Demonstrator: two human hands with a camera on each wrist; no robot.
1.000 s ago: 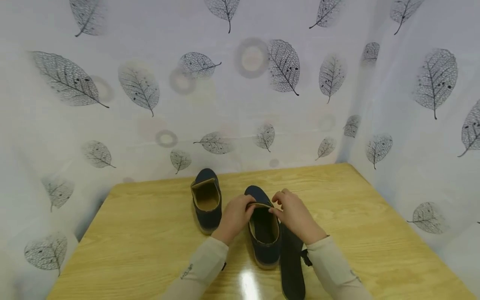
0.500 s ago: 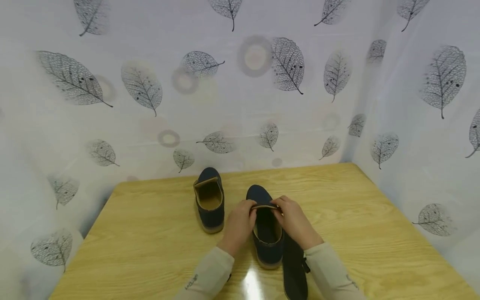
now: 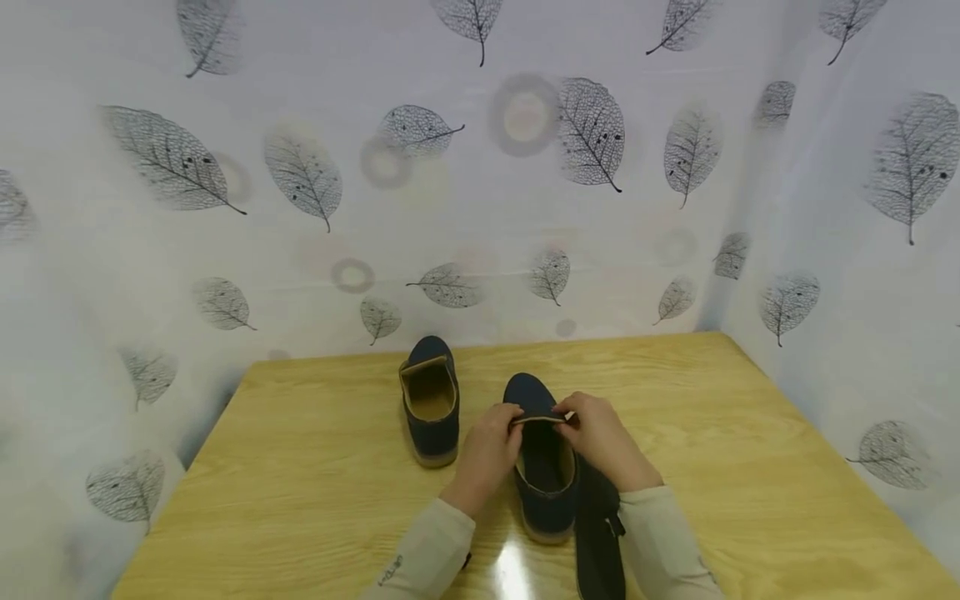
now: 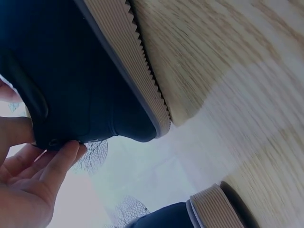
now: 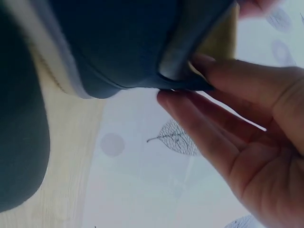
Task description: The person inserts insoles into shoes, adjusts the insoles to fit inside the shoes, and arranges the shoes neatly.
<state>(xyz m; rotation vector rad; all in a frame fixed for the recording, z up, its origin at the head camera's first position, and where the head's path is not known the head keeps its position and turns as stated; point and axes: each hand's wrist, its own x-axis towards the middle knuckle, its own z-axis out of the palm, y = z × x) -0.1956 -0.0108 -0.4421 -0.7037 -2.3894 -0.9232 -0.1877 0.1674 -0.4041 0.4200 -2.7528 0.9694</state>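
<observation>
A navy slip-on shoe (image 3: 549, 510) with a tan lining stands on the table, toe pointing away. My left hand (image 3: 489, 450) pinches the left corner of its tongue (image 3: 537, 418); in the left wrist view, the thumb is inside and the fingertips (image 4: 71, 147) outside. At the opposite corner my right hand (image 3: 606, 440) pinches the same tongue edge, as the right wrist view also shows. The tongue edge is stretched between both hands. Beside the shoe's right side lies a black insole (image 3: 600, 560), partly hidden by the right hand and sleeve.
A matching navy shoe (image 3: 435, 435) stands to the left, its toe also pointing away. The wooden table (image 3: 300, 483) ends at a white curtain (image 3: 480, 217) with a leaf print, which also runs along both sides.
My right fingers, loosely raised at the tongue a second ago, have closed on its corner. The tongue edge, first arched, now lies straighter. The head view has turned slightly left.
</observation>
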